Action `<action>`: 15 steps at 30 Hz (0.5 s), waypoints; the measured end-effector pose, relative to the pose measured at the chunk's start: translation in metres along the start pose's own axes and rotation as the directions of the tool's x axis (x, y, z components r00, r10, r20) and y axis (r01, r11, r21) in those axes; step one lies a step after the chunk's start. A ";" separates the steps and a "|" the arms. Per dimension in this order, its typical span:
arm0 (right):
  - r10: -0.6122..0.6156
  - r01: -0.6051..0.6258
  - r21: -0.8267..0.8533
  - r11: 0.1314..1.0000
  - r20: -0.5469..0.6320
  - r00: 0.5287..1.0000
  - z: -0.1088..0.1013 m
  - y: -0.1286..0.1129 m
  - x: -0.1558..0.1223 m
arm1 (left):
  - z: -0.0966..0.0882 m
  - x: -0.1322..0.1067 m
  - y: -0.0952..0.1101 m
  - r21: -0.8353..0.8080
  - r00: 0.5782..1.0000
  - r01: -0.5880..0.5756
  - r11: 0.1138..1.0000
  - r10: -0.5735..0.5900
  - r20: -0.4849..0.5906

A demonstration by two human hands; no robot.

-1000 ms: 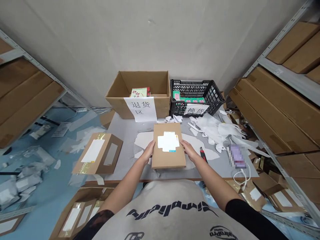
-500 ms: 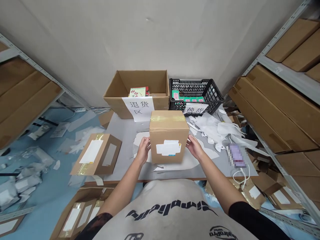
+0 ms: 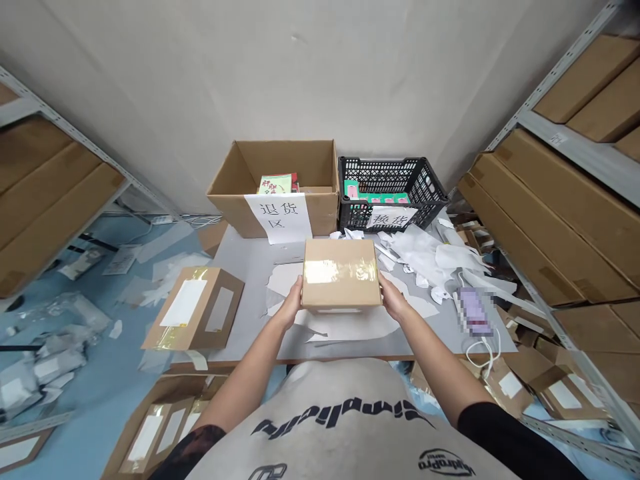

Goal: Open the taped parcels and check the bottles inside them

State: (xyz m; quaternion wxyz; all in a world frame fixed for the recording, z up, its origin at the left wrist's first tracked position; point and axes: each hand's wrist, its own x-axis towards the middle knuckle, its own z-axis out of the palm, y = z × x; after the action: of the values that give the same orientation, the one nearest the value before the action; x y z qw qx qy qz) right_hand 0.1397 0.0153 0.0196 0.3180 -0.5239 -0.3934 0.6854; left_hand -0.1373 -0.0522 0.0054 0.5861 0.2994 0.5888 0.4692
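Observation:
A brown cardboard box point(image 3: 342, 275), with shiny clear tape across its top face, is held between both hands over the middle of the table point(image 3: 240, 267). My left hand point(image 3: 293, 303) grips its left side and my right hand point(image 3: 393, 299) its right side. A narrow strip of the label shows on the near side, below the top edge. Beneath the box lie torn sheets of pale paper point(image 3: 350, 328). The fingers behind the box are partly hidden.
Behind stand an open carton point(image 3: 225, 213) with a paper sign and a black plastic crate point(image 3: 430, 212) holding green boxes. Paper scraps point(image 3: 420, 250) and a phone point(image 3: 474, 310) with a cable lie right. Another taped box point(image 3: 220, 310) sits left. Loaded shelves flank both sides.
The box has been tipped toward me: its labelled front faced me before, and now its taped top does. Both hands have kept their hold and shifted slightly.

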 end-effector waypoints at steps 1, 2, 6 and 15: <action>0.034 -0.034 -0.013 0.999 -0.015 0.999 0.002 0.000 0.002 | 0.001 0.001 0.002 0.013 0.998 0.058 0.998 -0.059 0.022; 0.049 -0.050 -0.018 0.999 -0.025 0.998 0.003 -0.001 0.003 | 0.002 0.001 0.005 0.016 0.994 0.099 0.995 -0.100 0.045; -0.020 0.019 0.039 0.999 0.021 1.000 0.002 -0.006 0.004 | 0.002 -0.001 0.013 -0.076 0.994 0.057 0.996 -0.049 0.096; -0.196 0.185 0.188 0.965 0.042 0.980 -0.006 -0.002 -0.015 | -0.007 -0.013 0.000 -0.185 0.990 -0.088 0.979 0.106 0.088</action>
State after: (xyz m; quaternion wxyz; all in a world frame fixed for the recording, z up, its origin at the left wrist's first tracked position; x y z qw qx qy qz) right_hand 0.1490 0.0044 0.0275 0.4171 -0.4313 -0.3866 0.7004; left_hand -0.1424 -0.0655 0.0099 0.6152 0.2961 0.4992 0.5336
